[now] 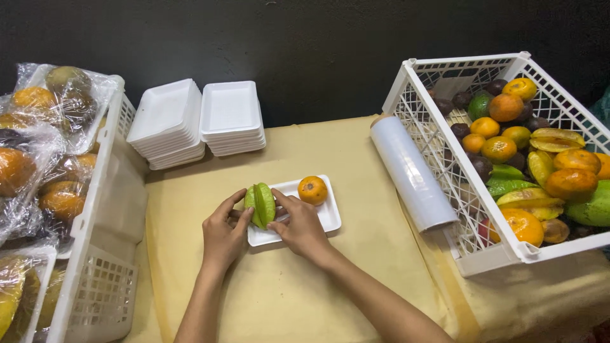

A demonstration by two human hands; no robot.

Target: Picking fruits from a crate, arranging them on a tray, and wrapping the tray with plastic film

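Head view: at the centre of the frame, the left hand (223,234) and right hand (301,227) both close their grip on 1 green starfruit (261,204), holding it upright over the left end of a white foam tray (325,216). 1 orange (312,190) lies on that tray. The tray rests on the tan counter (318,292). A roll of cling film (413,173) leans against the white fruit crate (438,152) at right.

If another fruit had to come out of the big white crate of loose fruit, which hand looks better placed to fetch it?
Probably the right hand. The crate of loose fruit stands on that side, past the roll of wrap. The left hand lies farther away, and both now touch the green starfruit on the tray.
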